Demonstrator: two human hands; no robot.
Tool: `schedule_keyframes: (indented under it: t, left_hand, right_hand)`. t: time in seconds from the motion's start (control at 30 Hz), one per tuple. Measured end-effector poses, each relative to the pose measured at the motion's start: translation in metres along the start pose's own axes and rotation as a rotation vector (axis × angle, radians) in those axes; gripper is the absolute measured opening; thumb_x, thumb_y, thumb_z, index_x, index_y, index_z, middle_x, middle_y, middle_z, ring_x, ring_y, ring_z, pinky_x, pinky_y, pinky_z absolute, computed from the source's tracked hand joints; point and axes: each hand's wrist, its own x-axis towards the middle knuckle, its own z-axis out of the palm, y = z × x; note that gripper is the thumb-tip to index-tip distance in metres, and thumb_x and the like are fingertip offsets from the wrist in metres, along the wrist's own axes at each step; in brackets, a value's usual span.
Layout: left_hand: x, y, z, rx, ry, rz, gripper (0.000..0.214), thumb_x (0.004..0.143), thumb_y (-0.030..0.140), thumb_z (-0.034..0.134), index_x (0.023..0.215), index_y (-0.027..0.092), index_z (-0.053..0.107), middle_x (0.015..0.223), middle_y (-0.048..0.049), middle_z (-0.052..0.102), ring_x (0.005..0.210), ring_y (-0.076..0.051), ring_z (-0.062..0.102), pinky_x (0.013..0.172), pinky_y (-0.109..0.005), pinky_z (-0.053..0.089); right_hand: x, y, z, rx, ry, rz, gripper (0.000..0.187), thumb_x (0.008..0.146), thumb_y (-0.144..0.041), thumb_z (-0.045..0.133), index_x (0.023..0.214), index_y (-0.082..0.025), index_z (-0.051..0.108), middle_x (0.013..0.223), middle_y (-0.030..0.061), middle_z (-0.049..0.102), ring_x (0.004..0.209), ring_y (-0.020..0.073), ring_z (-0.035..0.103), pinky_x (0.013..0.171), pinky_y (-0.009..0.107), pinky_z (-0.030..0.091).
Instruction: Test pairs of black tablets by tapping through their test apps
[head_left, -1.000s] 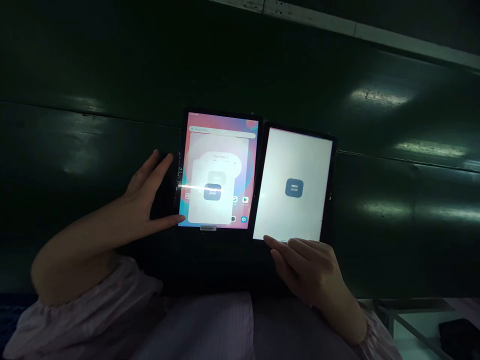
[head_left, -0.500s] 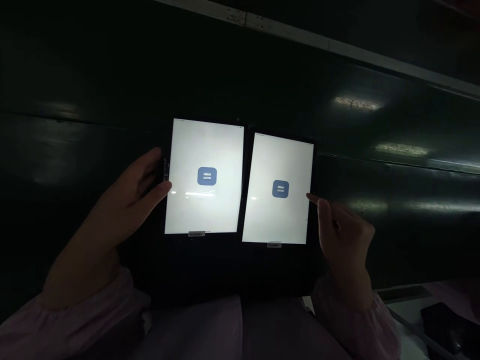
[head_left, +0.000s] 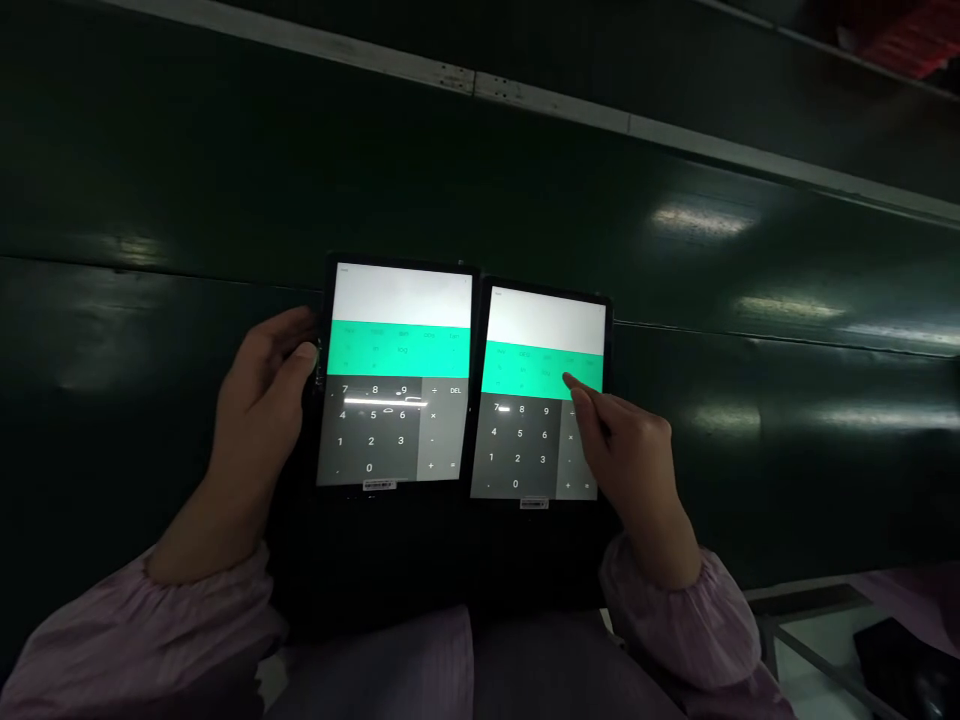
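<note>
Head view: **left tablet** and **right tablet** sit just beside each other against a dark green panel, both showing a calculator keypad under a teal band. My read: stiff, fairly light slabs, with glass fronts that look slick and fragile. Best hold is the dark bezel at the edges, keeping off the screens.

Left hand is at the left tablet's left edge, thumb curled over the bezel, other fingers mostly out of sight. Looks like a clasp on that edge; can't confirm how firm.

Right hand is half-curled, gripping nothing, and sits over the right tablet's lower right. Its index fingertip is on or just above the teal band, contact unclear.

Around them: pale mauve gathered sleeves, a metal strip across the panel, and a dark phone-like slab at lower right.
</note>
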Motion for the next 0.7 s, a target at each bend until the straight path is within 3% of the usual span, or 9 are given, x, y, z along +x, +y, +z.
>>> schedule_keyframes:
  t: [0.17, 0.33, 0.4, 0.57, 0.7]
  left_hand:
    - [0.003, -0.005, 0.002, -0.029, 0.012, 0.042, 0.046, 0.086, 0.027, 0.066, 0.13, 0.015, 0.076, 0.142, -0.0138, 0.077, 0.143, -0.035, 0.065, 0.13, -0.059, 0.045]
    - [0.003, -0.004, 0.002, -0.015, 0.023, 0.048, 0.047, 0.086, 0.026, 0.065, 0.13, 0.015, 0.076, 0.144, -0.0146, 0.076, 0.143, -0.036, 0.065, 0.13, -0.062, 0.043]
    - [0.003, -0.004, 0.003, -0.004, 0.022, 0.033, 0.047, 0.086, 0.025, 0.065, 0.13, 0.014, 0.077, 0.144, -0.0152, 0.076, 0.142, -0.036, 0.065, 0.131, -0.064, 0.042]
    - [0.005, -0.004, 0.003, -0.023, 0.014, 0.022, 0.045, 0.086, 0.023, 0.066, 0.129, 0.013, 0.077, 0.143, -0.015, 0.077, 0.142, -0.036, 0.066, 0.131, -0.064, 0.041]
    - [0.004, -0.004, 0.003, 0.017, 0.009, 0.01, 0.046, 0.087, 0.023, 0.066, 0.131, 0.013, 0.077, 0.147, -0.0153, 0.075, 0.143, -0.037, 0.065, 0.13, -0.066, 0.042]
  right_hand:
    - [-0.001, 0.007, 0.0, -0.051, 0.065, 0.098, 0.052, 0.115, -0.034, 0.048, 0.09, -0.013, 0.089, 0.051, 0.0008, 0.063, 0.042, 0.0063, 0.045, 0.043, 0.02, 0.026]
    - [-0.002, 0.002, 0.003, -0.002, -0.007, 0.11, 0.047, 0.114, -0.035, 0.048, 0.111, -0.014, 0.09, 0.055, 0.0009, 0.067, 0.044, 0.0082, 0.05, 0.046, 0.022, 0.033]
    - [-0.001, 0.003, 0.002, 0.003, -0.022, 0.107, 0.046, 0.113, -0.035, 0.049, 0.112, -0.014, 0.09, 0.058, 0.0022, 0.069, 0.045, 0.009, 0.053, 0.046, 0.023, 0.035]
    - [-0.001, 0.009, -0.004, -0.015, 0.047, 0.121, 0.046, 0.113, -0.035, 0.051, 0.096, -0.015, 0.089, 0.057, 0.0021, 0.069, 0.042, 0.0089, 0.053, 0.044, 0.023, 0.028]
    - [-0.006, -0.01, -0.006, 0.065, 0.028, 0.02, 0.044, 0.112, -0.024, 0.055, 0.08, -0.014, 0.084, 0.054, -0.0014, 0.063, 0.044, 0.0066, 0.053, 0.045, 0.02, 0.032]
